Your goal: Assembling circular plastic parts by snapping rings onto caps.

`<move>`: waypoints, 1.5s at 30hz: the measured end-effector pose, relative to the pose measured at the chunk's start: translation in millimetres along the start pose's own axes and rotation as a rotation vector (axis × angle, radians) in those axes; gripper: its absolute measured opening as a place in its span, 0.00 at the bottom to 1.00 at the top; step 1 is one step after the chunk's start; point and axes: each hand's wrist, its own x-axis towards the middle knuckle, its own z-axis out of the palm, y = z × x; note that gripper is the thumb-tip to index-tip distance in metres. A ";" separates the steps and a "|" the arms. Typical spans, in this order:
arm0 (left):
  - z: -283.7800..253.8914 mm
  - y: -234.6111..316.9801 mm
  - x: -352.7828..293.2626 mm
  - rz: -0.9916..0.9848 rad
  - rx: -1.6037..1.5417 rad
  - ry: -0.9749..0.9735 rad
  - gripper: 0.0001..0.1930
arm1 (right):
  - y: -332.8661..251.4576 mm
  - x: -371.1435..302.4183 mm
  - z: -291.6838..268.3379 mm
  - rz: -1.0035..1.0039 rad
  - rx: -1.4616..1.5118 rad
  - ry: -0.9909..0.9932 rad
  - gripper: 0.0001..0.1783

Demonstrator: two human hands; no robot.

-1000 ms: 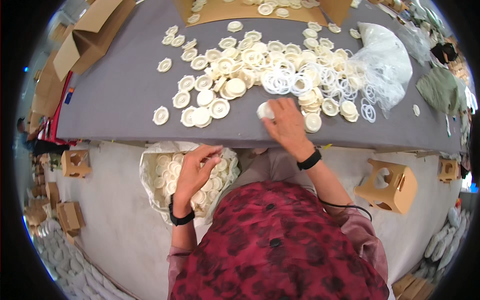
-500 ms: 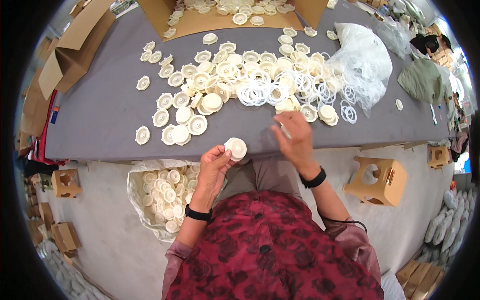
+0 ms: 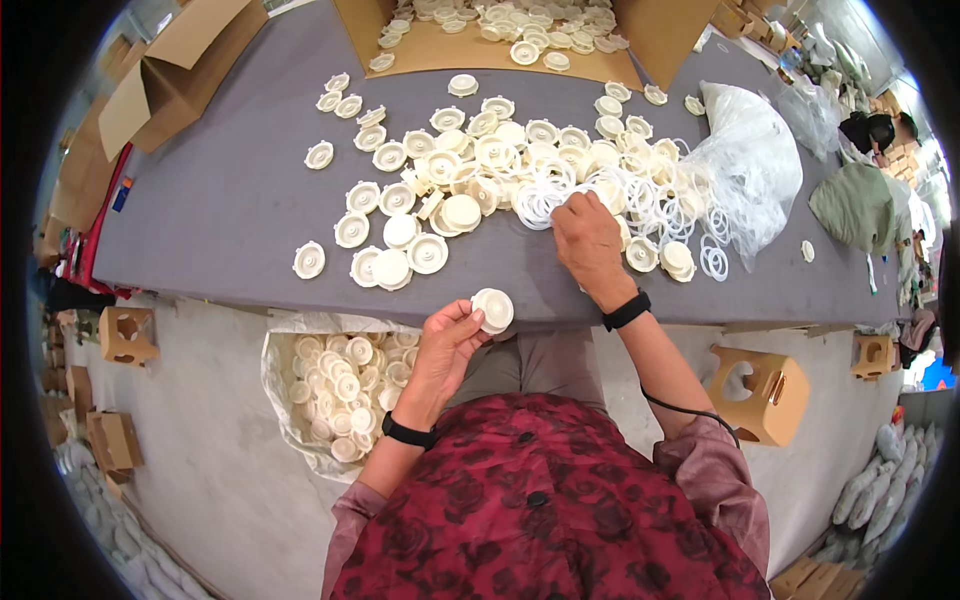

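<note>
Cream disc [image 3: 494, 311], fingertip-pinched by left hand [image 3: 447, 346]; right hand [image 3: 592, 248], fingers bunched at white rings [image 3: 538, 207], hold unclear

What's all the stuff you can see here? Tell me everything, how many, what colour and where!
Table: one, grey, upper half
Open box: one, brown, table's far side
Left box: one, brown, upper left
Sack: one, white, floor, left of centre
Discs: many, cream, on the table, in the open box and sack
Rings: many, whitish, among the discs, mostly right
Big clear bag: one, see-through, right of the rings
Bundle: one, grey-green, right end
Stools: three, tan, floor, both sides
Packages: many, grey, lower edges
Edge clutter: too small to count
Wristbands: two, black, wrists
Patterned garment: one, dark red, bottom middle
Left hand: one, holding a cream disc
Right hand: one, at the rings
</note>
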 end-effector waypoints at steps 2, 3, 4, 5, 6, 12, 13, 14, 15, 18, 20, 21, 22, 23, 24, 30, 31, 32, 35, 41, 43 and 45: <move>-3.7 0.5 1.6 0.001 0.007 0.001 0.07 | -4.1 2.1 -10.1 0.028 0.042 0.049 0.01; -4.3 1.2 1.6 0.003 -0.001 0.003 0.07 | -6.1 1.1 -13.2 0.201 0.316 0.075 0.01; -2.4 2.9 1.6 -0.002 -0.010 0.000 0.07 | -8.4 1.0 -18.3 0.376 0.588 0.100 0.02; -1.2 4.0 1.7 -0.006 -0.018 -0.002 0.07 | -12.3 3.2 -26.5 0.479 0.705 0.059 0.06; -1.1 4.5 2.0 -0.005 -0.024 0.001 0.07 | -13.9 2.5 -28.7 0.476 0.705 0.052 0.06; 8.0 0.7 8.2 0.043 -0.062 0.015 0.07 | -53.1 -11.9 -36.9 0.524 0.753 0.009 0.06; 10.3 -1.1 9.7 0.049 -0.081 0.010 0.07 | -64.0 -14.1 -38.3 0.328 0.609 0.068 0.06; 10.2 -2.0 10.2 0.055 -0.100 0.004 0.07 | -71.7 -17.3 -38.5 0.133 0.464 0.126 0.07; 2.8 -6.7 12.4 0.052 -0.095 -0.028 0.06 | -76.1 -21.9 -35.8 -0.010 0.412 0.142 0.09; 8.8 -6.1 10.1 0.079 -0.136 -0.002 0.07 | -92.3 -35.5 -36.5 -0.095 0.357 0.074 0.13; 9.6 -6.9 7.2 0.096 -0.128 0.020 0.07 | -97.1 -41.0 -38.3 -0.141 0.349 0.065 0.16; 10.1 -7.5 6.1 0.112 -0.122 0.037 0.08 | -99.8 -43.2 -38.0 -0.169 0.325 0.056 0.17; 10.5 -8.0 5.2 0.111 -0.121 0.037 0.08 | -101.5 -44.6 -38.0 -0.196 0.301 0.047 0.18; 11.0 -8.5 4.5 0.122 -0.136 0.033 0.07 | -101.7 -45.6 -38.6 -0.194 0.301 0.047 0.18; 11.7 -8.9 3.9 0.132 -0.151 0.028 0.07 | -101.5 -46.6 -39.3 -0.216 0.290 0.051 0.19; 16.2 -7.7 0.9 0.147 -0.129 0.021 0.08 | -102.7 -51.1 -41.3 -0.307 0.277 0.078 0.20; 16.2 -8.7 0.9 0.145 -0.127 0.021 0.08 | -102.7 -52.0 -41.5 -0.324 0.273 0.076 0.20; 16.4 -9.8 0.7 0.152 -0.095 0.036 0.08 | -102.5 -52.9 -41.1 -0.322 0.273 0.076 0.20; 19.3 -8.6 -1.8 0.155 -0.079 0.064 0.07 | -102.1 -56.0 -40.4 -0.260 0.345 0.119 0.17; 19.5 -11.0 -3.5 0.177 -0.110 0.045 0.07 | -105.1 -69.7 -41.3 0.175 0.625 0.099 0.08; 16.2 -13.4 -3.1 0.170 -0.101 0.031 0.07 | -104.4 -72.6 -35.0 0.483 0.927 0.079 0.07; 13.2 -15.6 -3.9 0.157 -0.092 -0.002 0.06 | -104.4 -73.4 -32.8 0.631 1.101 0.062 0.08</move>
